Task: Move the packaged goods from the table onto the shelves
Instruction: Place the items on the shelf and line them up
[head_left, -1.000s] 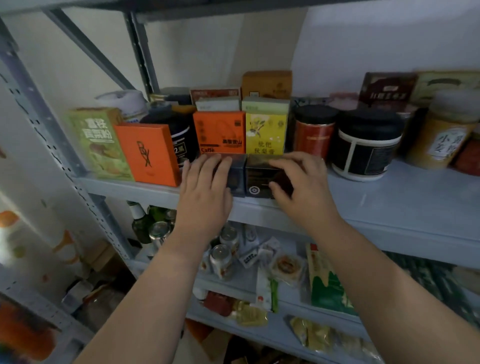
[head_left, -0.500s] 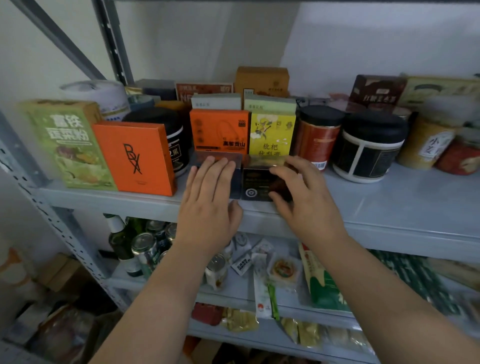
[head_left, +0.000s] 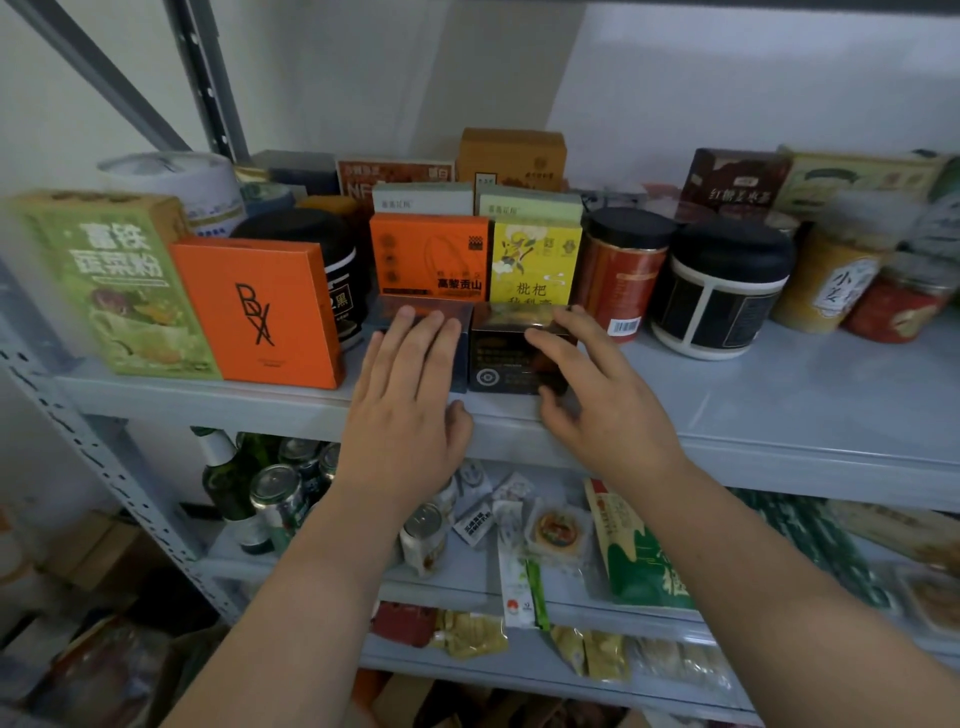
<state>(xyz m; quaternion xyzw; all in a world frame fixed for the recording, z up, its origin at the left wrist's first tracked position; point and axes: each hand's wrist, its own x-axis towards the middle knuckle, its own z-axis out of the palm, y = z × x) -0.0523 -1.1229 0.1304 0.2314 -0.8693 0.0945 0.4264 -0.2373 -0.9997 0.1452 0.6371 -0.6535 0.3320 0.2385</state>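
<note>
I have both dark boxes standing side by side and touching on the upper shelf (head_left: 779, 410), close to its near edge. The left grip (head_left: 410, 415) is open: its fingers (head_left: 415, 338) lie straight and flat against the near face of the left dark box (head_left: 387, 312), covering most of it. The right grip (head_left: 597, 410) is curled round the right-hand near corner of the right dark box (head_left: 506, 358), fingers over the top edge and thumb low at the front.

Just behind the pair stand an orange carton (head_left: 431, 254) and a yellow carton (head_left: 535, 260). Left of them an orange BX box (head_left: 260, 312) leans beside a green box (head_left: 114, 280). To the right are a red jar (head_left: 623, 270) and a black-lidded tub (head_left: 722, 296). Cans (head_left: 280, 499) sit on the shelf below.
</note>
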